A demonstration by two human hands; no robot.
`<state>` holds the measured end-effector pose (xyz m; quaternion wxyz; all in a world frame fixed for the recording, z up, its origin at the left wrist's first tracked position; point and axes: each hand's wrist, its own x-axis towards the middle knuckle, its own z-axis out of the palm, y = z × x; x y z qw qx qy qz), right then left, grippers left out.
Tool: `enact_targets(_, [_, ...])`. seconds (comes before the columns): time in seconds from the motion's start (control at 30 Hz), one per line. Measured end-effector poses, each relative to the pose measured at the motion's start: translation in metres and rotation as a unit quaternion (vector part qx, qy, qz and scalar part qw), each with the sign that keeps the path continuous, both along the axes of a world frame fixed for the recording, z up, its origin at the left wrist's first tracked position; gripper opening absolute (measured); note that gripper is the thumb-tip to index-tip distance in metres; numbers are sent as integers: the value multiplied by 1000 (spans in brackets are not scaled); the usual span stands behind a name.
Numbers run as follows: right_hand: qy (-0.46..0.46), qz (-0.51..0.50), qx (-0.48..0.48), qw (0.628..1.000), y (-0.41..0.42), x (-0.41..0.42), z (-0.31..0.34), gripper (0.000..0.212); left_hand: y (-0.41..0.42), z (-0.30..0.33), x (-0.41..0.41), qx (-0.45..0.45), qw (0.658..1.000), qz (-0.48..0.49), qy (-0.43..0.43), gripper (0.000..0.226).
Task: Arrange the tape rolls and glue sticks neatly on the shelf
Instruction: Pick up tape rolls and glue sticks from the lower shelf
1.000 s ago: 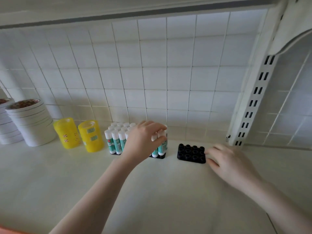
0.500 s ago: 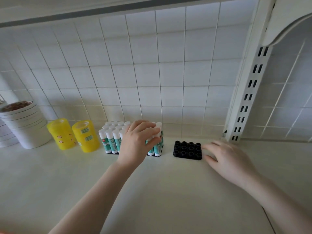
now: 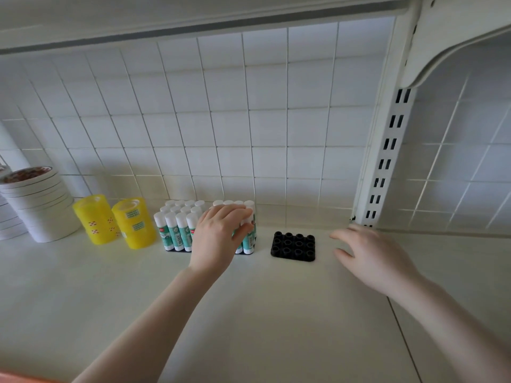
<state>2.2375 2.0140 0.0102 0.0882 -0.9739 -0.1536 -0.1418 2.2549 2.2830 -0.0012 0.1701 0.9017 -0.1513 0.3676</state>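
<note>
Left hand curled over the right-hand block of upright glue sticks, right hand was spread on the shelf just beside an empty black holder, yellow tape rolls (two stacks) stood left, white tape rolls beyond.

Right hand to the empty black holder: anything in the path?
Nothing visible. The right hand hovers open just right of the empty black holder, with only bare shelf between them. The left hand grips the glue sticks further left, outside that gap.
</note>
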Motion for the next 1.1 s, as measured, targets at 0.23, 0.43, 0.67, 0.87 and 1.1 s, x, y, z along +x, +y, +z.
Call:
enact_targets(0.23, [-11, -20, 11, 1000, -27, -6, 25, 31, -10, 10, -14, 1, 999, 28, 37, 36])
enact_targets(0.43, [-35, -93, -18, 995, -90, -50, 17, 37, -52, 14, -56, 36, 995, 61, 74, 45])
enact_targets(0.67, [-127, -224, 23, 966, -156, -146, -18, 38, -133, 16, -114, 22, 994, -15, 101, 45])
enact_targets(0.87, [-183, -282, 27, 941, -207, -211, -23, 36, -201, 12, -147, -8, 985, -93, 142, 48])
enact_targets(1.1, [-190, -318, 45, 928, -291, -256, -26, 33, -301, 15, -172, -19, 976, -154, 150, 45])
